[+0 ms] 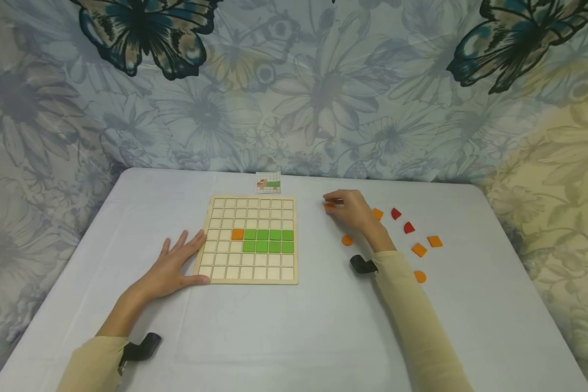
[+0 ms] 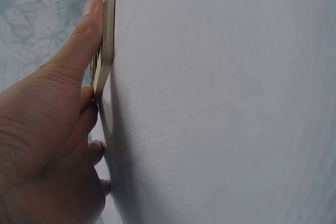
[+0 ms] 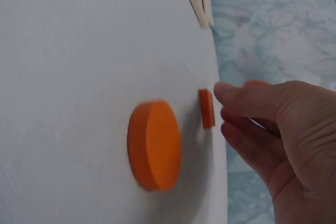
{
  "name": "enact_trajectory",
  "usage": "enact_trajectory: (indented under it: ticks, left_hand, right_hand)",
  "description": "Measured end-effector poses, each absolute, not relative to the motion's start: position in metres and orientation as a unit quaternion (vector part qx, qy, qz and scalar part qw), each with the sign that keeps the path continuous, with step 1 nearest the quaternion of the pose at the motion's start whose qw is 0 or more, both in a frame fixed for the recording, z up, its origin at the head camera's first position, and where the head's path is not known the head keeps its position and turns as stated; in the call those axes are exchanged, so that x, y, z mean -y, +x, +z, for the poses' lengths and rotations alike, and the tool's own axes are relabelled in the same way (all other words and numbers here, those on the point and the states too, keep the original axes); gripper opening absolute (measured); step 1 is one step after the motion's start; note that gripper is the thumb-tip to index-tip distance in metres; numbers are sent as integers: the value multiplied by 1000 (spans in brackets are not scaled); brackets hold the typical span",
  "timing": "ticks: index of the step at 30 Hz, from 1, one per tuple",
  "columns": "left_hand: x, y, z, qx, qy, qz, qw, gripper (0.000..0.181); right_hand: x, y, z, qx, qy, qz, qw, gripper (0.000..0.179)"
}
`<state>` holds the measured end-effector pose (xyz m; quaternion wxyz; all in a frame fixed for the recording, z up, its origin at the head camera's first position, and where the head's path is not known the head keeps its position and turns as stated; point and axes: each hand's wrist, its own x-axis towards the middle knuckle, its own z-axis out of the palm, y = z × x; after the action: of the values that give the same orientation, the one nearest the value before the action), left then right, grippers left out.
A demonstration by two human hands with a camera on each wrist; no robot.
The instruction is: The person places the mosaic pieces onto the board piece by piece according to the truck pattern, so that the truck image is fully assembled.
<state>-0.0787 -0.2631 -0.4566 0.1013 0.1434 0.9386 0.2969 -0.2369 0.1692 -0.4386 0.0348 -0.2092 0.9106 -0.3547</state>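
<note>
My left hand (image 1: 169, 268) lies with fingers spread at the left edge of a wooden grid board (image 1: 252, 273); its thumb (image 2: 79, 43) rests along the near left corner. On the board are one orange square tile (image 1: 237, 234) and two rows of green tiles (image 1: 268, 240). To the board's right, my right hand (image 1: 355, 209) reaches over an orange tile (image 3: 207, 108) on the table. Its fingers are bent with a gap between thumb and fingers, and the tile looks just apart from the fingertips. Nearer the right wrist camera is an orange round tile (image 3: 163, 148).
A small picture card (image 1: 268, 182) lies behind the board. Around the right forearm are orange squares (image 1: 419, 250), another orange round piece (image 1: 420, 276) and red wedge-shaped pieces (image 1: 409, 227). A white cloth (image 1: 274, 337) covers the table, which meets a patterned backdrop (image 1: 323, 109).
</note>
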Motion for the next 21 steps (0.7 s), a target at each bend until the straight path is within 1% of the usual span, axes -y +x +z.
enact_trajectory:
  ticks: [8,14,21]
  left_hand:
    - [262,-77,-455,-938,143,300,100,106]
    - [261,-78,-454,-939,141,297,101,106]
    - [261,-77,-454,-939,141,298,97,106]
  right_hand:
    - [-177,-235,-444,-908,-225,-352,23,32]
    - [-180,-234,-445,-906,-218,-363,24,31]
    - [-181,-233,-447,-902,-216,-373,12,31]
